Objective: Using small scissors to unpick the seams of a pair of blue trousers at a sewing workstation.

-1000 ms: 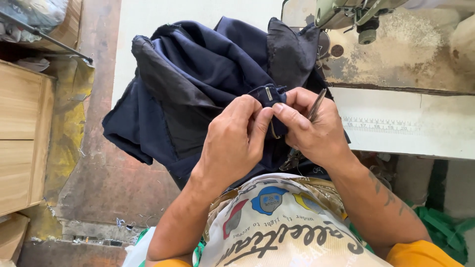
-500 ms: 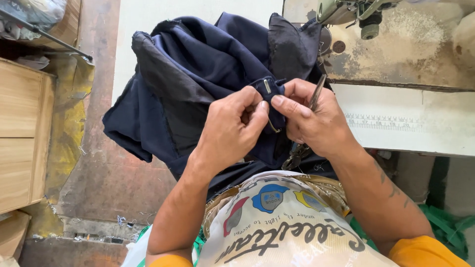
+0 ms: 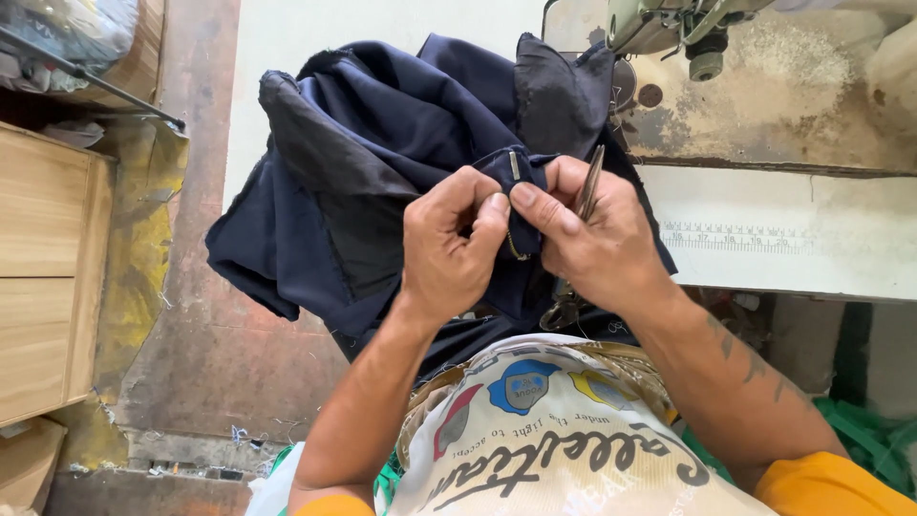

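Both hands have lifted slightly since a second ago, and the pinched fold of the navy garment (image 3: 382,182) now sits a bit higher, with a small metal fitting showing at its top. That fold is held up in front of the chest, between the two hands, while the rest of the cloth hangs in a bunch over the lap and against the desk (image 3: 783,239). The left hand (image 3: 449,244) has thumb and forefinger clamped on the fold from one side; the right hand (image 3: 597,239) clamps it from the other, thumb tip touching the left forefinger, seemingly to keep a small spot taut. The right fingers also grip scissors (image 3: 583,239), blades pointing up past the knuckles, handles hanging below the palm. Behind, a sewing machine (image 3: 669,24) stands on the worn desk. Left of the cloth stands a wooden cabinet (image 3: 48,277); its contents are hidden.
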